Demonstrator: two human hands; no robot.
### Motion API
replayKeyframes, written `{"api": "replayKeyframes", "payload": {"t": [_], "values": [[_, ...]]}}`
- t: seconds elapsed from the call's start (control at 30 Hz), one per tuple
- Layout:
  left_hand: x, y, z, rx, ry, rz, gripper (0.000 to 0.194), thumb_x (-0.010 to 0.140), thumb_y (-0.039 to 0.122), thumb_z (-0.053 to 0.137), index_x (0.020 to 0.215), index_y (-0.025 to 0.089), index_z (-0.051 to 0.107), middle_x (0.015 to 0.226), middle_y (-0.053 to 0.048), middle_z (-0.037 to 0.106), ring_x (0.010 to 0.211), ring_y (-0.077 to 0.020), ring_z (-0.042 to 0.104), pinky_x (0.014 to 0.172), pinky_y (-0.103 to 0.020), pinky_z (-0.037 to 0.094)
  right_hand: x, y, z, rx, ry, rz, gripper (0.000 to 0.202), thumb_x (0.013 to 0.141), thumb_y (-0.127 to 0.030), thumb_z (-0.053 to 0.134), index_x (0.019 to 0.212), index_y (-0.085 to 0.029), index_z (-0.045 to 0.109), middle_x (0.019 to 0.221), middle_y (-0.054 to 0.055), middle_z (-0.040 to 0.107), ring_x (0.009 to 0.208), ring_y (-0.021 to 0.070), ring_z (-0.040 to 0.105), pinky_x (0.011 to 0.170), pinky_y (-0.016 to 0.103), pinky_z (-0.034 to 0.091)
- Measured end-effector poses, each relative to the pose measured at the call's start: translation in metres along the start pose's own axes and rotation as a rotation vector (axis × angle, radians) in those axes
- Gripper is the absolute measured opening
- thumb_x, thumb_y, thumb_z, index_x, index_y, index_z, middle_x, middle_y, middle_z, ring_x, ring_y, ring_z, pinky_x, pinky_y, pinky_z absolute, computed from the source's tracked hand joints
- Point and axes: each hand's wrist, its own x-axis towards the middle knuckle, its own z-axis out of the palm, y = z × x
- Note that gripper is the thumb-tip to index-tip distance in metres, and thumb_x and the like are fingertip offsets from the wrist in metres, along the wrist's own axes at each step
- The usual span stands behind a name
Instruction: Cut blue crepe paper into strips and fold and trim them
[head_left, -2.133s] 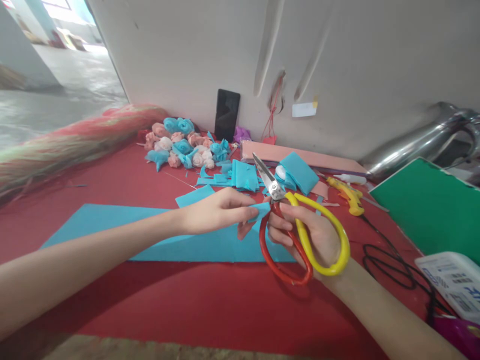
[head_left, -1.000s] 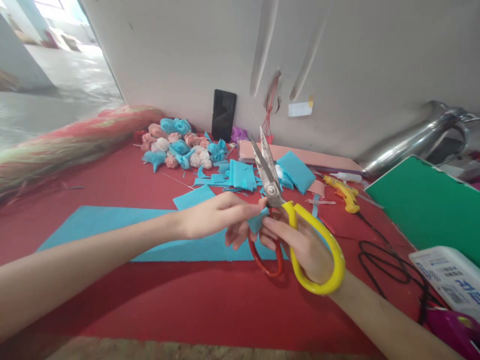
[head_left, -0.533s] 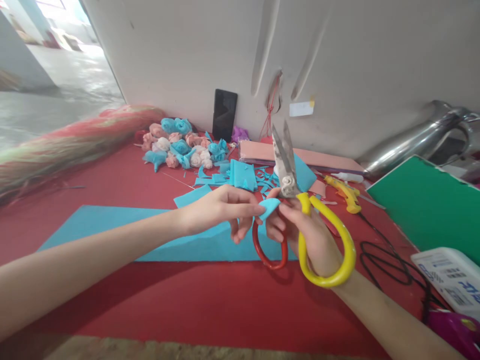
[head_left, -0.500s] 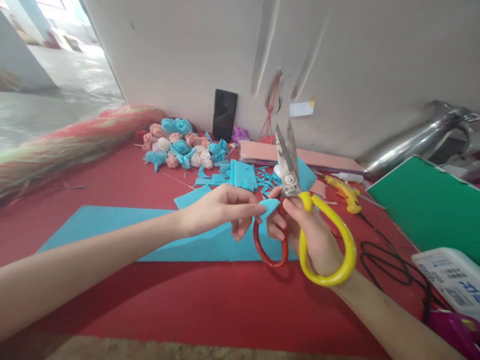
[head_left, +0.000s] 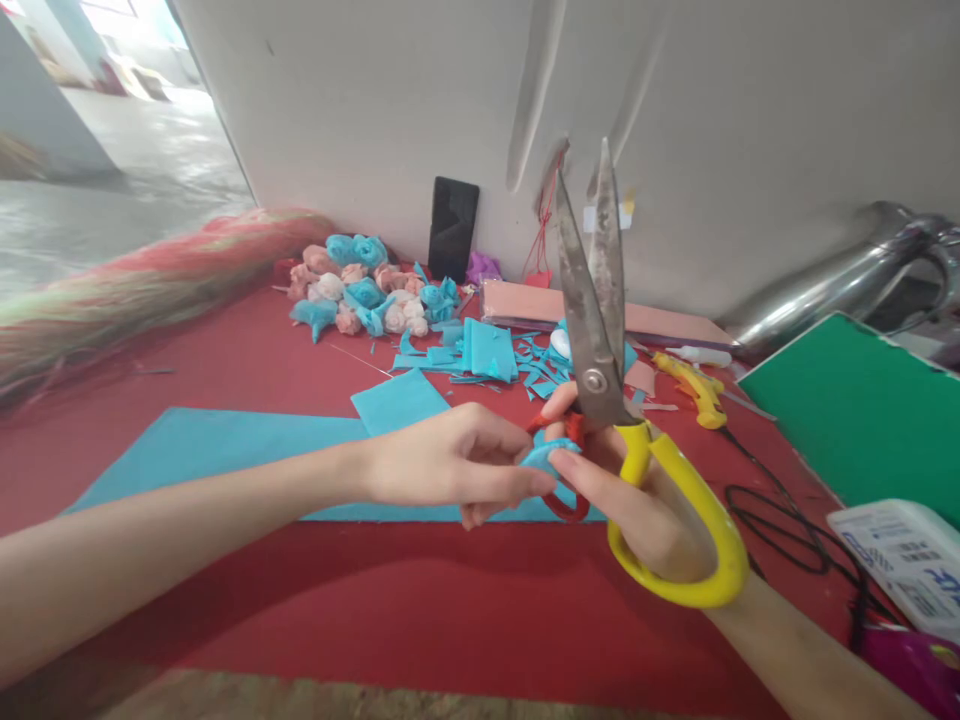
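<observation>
My left hand (head_left: 450, 465) is closed, thumb and fingers pinching one end of a small blue piece of crepe-like paper (head_left: 546, 456). My right hand (head_left: 637, 500) meets it there, its thumb pressing on the other end of that piece. Scissors (head_left: 595, 378) with one yellow and one red handle hang on my right hand, the blades slightly apart and pointing up, away from the piece. Beneath both hands lies a long blue paper sheet (head_left: 225, 455), with a smaller folded blue piece (head_left: 397, 400) on its far edge.
Paper roses (head_left: 364, 293) in blue, pink and white are heaped at the back left, beside blue scraps (head_left: 491, 350). A phone (head_left: 453, 230) leans on the wall. To the right are a yellow glue gun (head_left: 697, 390) with black cord and a green board (head_left: 862, 410).
The scissors have tipped closer to me and stand higher in view. My right thumb has come down onto the blue piece, and both hands have dropped slightly and drawn together.
</observation>
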Motion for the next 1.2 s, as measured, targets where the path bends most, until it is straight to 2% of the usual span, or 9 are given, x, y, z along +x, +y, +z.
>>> {"api": "replayKeyframes", "payload": {"t": [0.23, 0.33, 0.43, 0.5, 0.63, 0.7, 0.83, 1.0, 1.2], "values": [[-0.001, 0.000, -0.001, 0.128, -0.053, 0.043, 0.026, 0.088, 0.029, 0.049, 0.068, 0.014, 0.056, 0.048, 0.004, 0.050, 0.042, -0.0067, 0.050, 0.045, -0.015, 0.043, 0.000, 0.004, 0.001, 0.013, -0.050, 0.022, 0.012, 0.084, -0.020, 0.053, 0.094, -0.025, 0.049, 0.076, -0.003, 0.046, 0.068, 0.0098, 0.047, 0.060, 0.023, 0.042], [-0.001, 0.001, 0.000, 0.073, -0.051, 0.008, 0.028, 0.089, 0.029, 0.046, 0.067, 0.015, 0.054, 0.048, 0.003, 0.052, 0.040, -0.0075, 0.050, 0.044, -0.017, 0.044, 0.001, 0.006, 0.002, 0.033, -0.042, 0.036, 0.011, 0.085, -0.022, 0.052, 0.095, -0.025, 0.049, 0.076, -0.003, 0.047, 0.069, 0.0107, 0.048, 0.062, 0.024, 0.043], [-0.001, 0.003, 0.000, -0.046, -0.014, -0.054, 0.031, 0.089, 0.030, 0.047, 0.062, 0.016, 0.051, 0.044, 0.004, 0.050, 0.038, -0.0078, 0.049, 0.042, -0.018, 0.043, 0.002, 0.007, 0.002, 0.024, 0.046, 0.030, 0.010, 0.084, -0.025, 0.053, 0.094, -0.024, 0.050, 0.074, -0.003, 0.048, 0.063, 0.0099, 0.046, 0.056, 0.023, 0.040], [-0.001, 0.004, 0.000, -0.080, -0.006, -0.064, 0.032, 0.088, 0.029, 0.048, 0.060, 0.015, 0.051, 0.042, 0.004, 0.050, 0.036, -0.0072, 0.047, 0.041, -0.017, 0.042, 0.005, 0.008, 0.000, 0.036, 0.160, 0.025, 0.008, 0.084, -0.025, 0.053, 0.091, -0.023, 0.050, 0.068, -0.004, 0.046, 0.057, 0.0092, 0.043, 0.051, 0.023, 0.037], [-0.003, 0.006, -0.001, -0.096, 0.089, 0.010, 0.034, 0.089, 0.030, 0.048, 0.060, 0.014, 0.054, 0.045, 0.003, 0.052, 0.037, -0.0068, 0.048, 0.043, -0.018, 0.041, 0.013, 0.015, -0.005, 0.189, 0.323, 0.005, 0.005, 0.087, -0.024, 0.049, 0.091, -0.022, 0.050, 0.062, -0.005, 0.045, 0.055, 0.0097, 0.045, 0.055, 0.024, 0.041], [-0.004, 0.007, -0.002, -0.105, 0.200, 0.090, 0.033, 0.090, 0.029, 0.047, 0.061, 0.014, 0.054, 0.047, 0.003, 0.053, 0.040, -0.0072, 0.050, 0.044, -0.019, 0.042, 0.016, 0.021, -0.004, 0.288, 0.265, 0.040, 0.012, 0.084, -0.022, 0.050, 0.096, -0.023, 0.049, 0.068, -0.004, 0.052, 0.062, 0.0118, 0.052, 0.061, 0.027, 0.045], [-0.004, 0.007, -0.006, -0.085, 0.384, 0.242, 0.032, 0.091, 0.025, 0.046, 0.062, 0.014, 0.056, 0.047, 0.003, 0.056, 0.043, -0.0076, 0.052, 0.050, -0.020, 0.044, 0.014, 0.030, 0.008, 0.367, 0.001, 0.151, 0.040, 0.070, -0.015, 0.058, 0.106, -0.026, 0.046, 0.086, -0.001, 0.060, 0.077, 0.0158, 0.058, 0.070, 0.030, 0.048], [-0.001, 0.002, -0.014, -0.107, 0.514, 0.318, 0.031, 0.090, 0.027, 0.048, 0.063, 0.014, 0.055, 0.046, 0.004, 0.056, 0.043, -0.0068, 0.052, 0.049, -0.019, 0.042, 0.000, 0.031, 0.021, 0.327, -0.065, 0.202, 0.011, 0.088, -0.026, 0.045, 0.098, -0.023, 0.048, 0.078, -0.001, 0.055, 0.060, 0.0122, 0.049, 0.055, 0.027, 0.042], [0.000, 0.001, -0.018, -0.043, 0.547, 0.354, 0.035, 0.089, 0.026, 0.048, 0.057, 0.016, 0.052, 0.044, 0.004, 0.054, 0.043, -0.0060, 0.048, 0.050, -0.019, 0.039, -0.009, 0.035, 0.021, 0.211, -0.104, 0.168, 0.017, 0.091, -0.035, 0.046, 0.104, -0.024, 0.047, 0.082, 0.000, 0.056, 0.058, 0.0116, 0.047, 0.055, 0.027, 0.041]]}}
